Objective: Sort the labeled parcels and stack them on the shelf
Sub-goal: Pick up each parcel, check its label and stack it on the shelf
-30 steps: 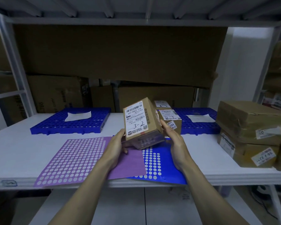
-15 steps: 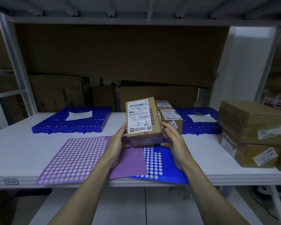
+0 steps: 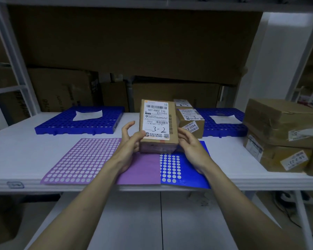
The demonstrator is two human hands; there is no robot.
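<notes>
Plainly, parcel label: "507-P802 T70", "3-2".

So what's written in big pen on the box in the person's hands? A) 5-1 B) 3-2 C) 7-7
B: the white label on the parcel, which the left hand and right hand flank, shows a handwritten 3-2.

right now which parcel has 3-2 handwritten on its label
The small parcel between the left hand and right hand, over the mats. The parcels behind it and the big ones at right carry other markings.
</notes>
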